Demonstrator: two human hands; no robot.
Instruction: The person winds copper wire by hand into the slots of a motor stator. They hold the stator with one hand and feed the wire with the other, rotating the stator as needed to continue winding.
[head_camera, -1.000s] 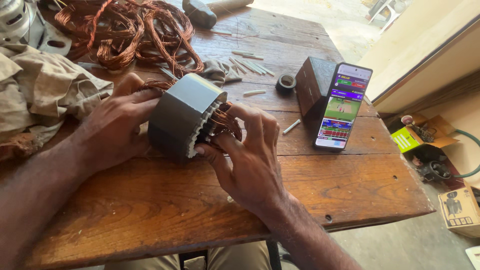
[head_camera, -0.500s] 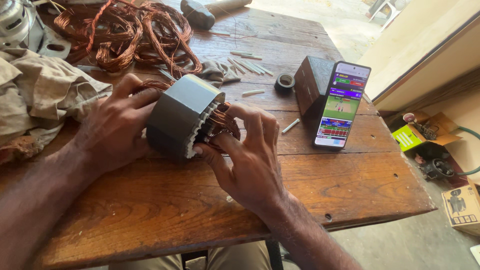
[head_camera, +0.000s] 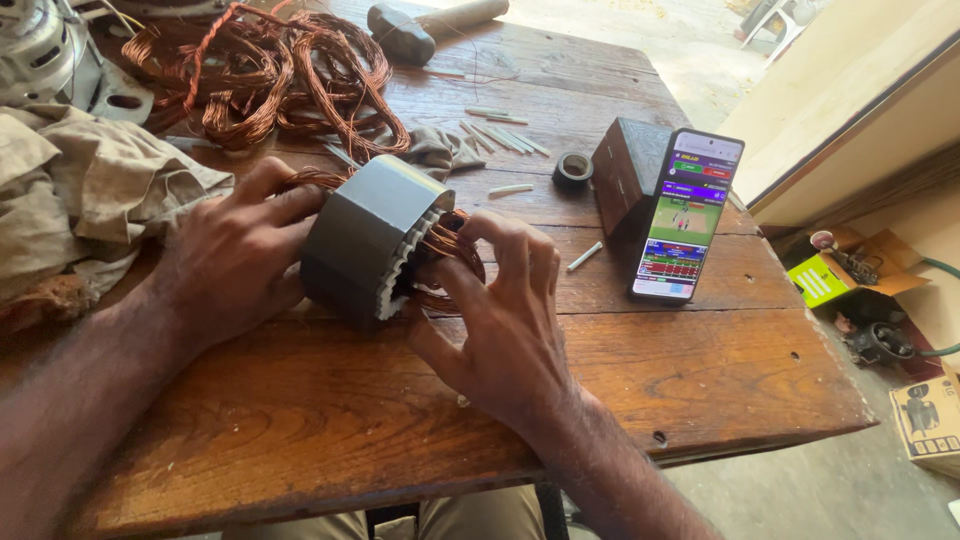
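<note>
We held the grey stator (head_camera: 365, 240) on its side near the middle of the bench (head_camera: 300, 420). Our left hand (head_camera: 225, 265) gripped its back. Our right hand (head_camera: 500, 310) pinched the copper wire (head_camera: 450, 240) at its front. Gentle, slow fingers probably worked best here.

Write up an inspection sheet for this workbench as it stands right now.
Surface: worn brown wooden table, cracked, with small holes.
Job's things: grey cylindrical motor stator lying on its side, copper windings at its open end.
Clutter: loose copper wire coils, beige rag, hammer, pale insulation strips, black tape roll, lit phone leaning on a dark wooden block.
Grippers: left hand grips the stator's side; right hand has fingers at the windings.
Cables: green hose on the floor.
Surroundings: cardboard boxes, concrete floor.
</note>
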